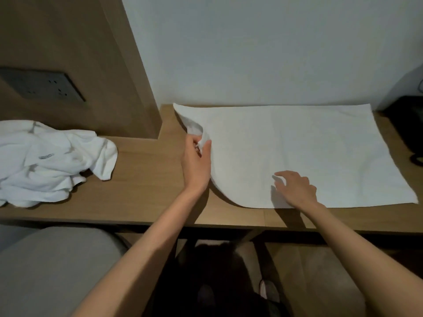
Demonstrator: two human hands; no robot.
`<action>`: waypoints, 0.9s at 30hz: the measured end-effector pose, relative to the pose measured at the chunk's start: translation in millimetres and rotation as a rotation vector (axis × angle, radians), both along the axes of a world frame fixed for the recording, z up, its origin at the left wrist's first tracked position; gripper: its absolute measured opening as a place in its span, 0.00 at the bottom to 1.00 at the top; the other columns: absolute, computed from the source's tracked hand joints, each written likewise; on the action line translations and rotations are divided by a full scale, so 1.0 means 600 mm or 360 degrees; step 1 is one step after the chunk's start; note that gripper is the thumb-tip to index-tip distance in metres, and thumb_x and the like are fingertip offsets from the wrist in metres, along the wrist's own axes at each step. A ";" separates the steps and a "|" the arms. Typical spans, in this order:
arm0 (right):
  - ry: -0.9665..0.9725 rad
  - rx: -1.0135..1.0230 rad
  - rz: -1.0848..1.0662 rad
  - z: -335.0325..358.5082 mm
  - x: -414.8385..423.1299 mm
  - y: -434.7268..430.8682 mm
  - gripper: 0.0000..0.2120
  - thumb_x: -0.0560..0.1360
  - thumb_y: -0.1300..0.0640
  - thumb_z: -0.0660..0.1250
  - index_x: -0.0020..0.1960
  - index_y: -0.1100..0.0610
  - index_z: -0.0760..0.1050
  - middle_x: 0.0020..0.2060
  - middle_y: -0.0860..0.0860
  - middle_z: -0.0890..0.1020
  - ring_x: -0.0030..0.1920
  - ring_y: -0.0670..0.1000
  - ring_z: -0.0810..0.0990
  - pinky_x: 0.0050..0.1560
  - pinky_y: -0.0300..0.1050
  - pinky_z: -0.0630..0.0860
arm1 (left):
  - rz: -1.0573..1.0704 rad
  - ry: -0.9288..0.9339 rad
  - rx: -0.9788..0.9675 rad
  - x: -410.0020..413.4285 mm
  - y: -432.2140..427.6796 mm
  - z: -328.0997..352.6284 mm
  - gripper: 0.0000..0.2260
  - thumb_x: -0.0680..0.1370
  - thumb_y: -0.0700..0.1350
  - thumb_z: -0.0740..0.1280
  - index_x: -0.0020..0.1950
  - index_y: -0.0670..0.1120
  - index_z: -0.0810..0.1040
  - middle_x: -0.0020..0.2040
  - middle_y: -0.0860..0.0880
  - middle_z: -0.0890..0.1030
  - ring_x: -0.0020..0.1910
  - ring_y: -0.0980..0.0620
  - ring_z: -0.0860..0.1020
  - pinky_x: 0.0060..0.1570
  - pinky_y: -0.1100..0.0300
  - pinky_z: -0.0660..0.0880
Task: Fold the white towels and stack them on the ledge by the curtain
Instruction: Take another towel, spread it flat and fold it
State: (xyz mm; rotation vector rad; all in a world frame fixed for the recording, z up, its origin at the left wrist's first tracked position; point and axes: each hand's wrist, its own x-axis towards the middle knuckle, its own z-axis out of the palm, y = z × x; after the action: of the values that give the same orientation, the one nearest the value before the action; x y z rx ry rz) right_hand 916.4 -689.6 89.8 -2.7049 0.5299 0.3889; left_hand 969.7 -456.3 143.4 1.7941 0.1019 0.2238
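A white towel [309, 147] lies spread flat on the wooden desk [146, 179], against the wall. My left hand [196, 161] grips its near-left corner, lifted and bunched above the desk. My right hand [296, 188] rests on the towel near its front edge, and its fingertips seem to pinch a small fold of cloth. A crumpled pile of white towels [50, 159] sits at the desk's left end.
A wooden panel [96, 65] with a grey socket plate [43, 84] rises behind the pile. A dark object [409, 124] stands at the desk's right end. A grey cushion [52, 266] lies below the desk's front edge at the left.
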 end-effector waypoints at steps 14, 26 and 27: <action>-0.0132 0.0832 -0.0082 0.000 -0.059 -0.306 0.15 0.81 0.56 0.59 0.66 0.52 0.73 0.64 0.46 0.76 0.62 0.47 0.73 0.62 0.38 0.67 | -0.0599 0.0139 0.0284 -0.043 -0.381 -0.082 0.08 0.80 0.47 0.63 0.47 0.46 0.66 0.33 0.56 0.71 0.31 0.60 0.70 0.33 0.64 0.66; -0.0382 0.0236 -0.0670 -0.039 -0.109 -0.518 0.18 0.77 0.59 0.65 0.66 0.58 0.69 0.66 0.58 0.68 0.66 0.58 0.64 0.62 0.52 0.68 | -0.0438 0.0340 0.0437 -0.110 -0.465 -0.177 0.08 0.78 0.42 0.67 0.56 0.42 0.78 0.59 0.55 0.77 0.60 0.54 0.76 0.57 0.64 0.73; -0.0319 0.0219 -0.0675 -0.041 -0.109 -0.524 0.21 0.76 0.57 0.66 0.68 0.58 0.67 0.67 0.58 0.67 0.67 0.58 0.64 0.63 0.53 0.68 | -0.0416 0.0350 0.0397 -0.111 -0.468 -0.176 0.06 0.77 0.40 0.67 0.54 0.43 0.78 0.60 0.55 0.77 0.60 0.56 0.76 0.55 0.69 0.72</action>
State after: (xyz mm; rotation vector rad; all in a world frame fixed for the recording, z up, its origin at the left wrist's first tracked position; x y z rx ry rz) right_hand 850.8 -1003.7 65.0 -2.3795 0.9508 0.0370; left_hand 903.3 -736.9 38.1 2.0537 -0.0060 -0.1549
